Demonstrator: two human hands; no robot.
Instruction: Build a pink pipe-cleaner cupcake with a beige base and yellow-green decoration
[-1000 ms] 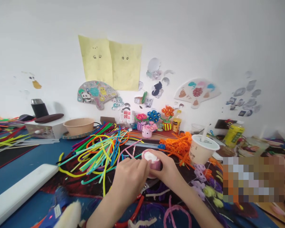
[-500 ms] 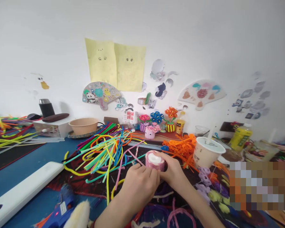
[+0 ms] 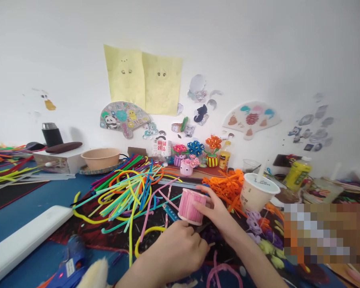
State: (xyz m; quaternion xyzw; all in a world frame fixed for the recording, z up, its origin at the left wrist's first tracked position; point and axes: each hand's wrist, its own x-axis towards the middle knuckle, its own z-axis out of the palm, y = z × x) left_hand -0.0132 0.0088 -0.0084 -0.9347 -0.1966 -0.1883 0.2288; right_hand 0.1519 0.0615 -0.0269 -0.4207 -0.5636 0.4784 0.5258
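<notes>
A small round pot, covered in pink pipe cleaners with paler rims, is tilted on its side in front of me. My right hand grips it from the right, the thumb on its wall and the fingers behind. Just below the pot is my left hand, closed, knuckles up, close to the lower rim. What its curled fingers hold, if anything, is hidden; a thin dark sliver shows beside them. A blue patterned strip lies left of the pot. Loose pink pipe cleaners lie below my hands.
Pipe cleaners of many colours heap at the left, orange ones at the right. A drink cup with a straw stands near my right forearm. A blue glue gun and a white bar lie left. Pipe-cleaner flower pots line the wall.
The pot has tipped, so its side faces me instead of its white inside. My left hand has moved down and slightly right, off the pot's front. The view has shifted slightly.
</notes>
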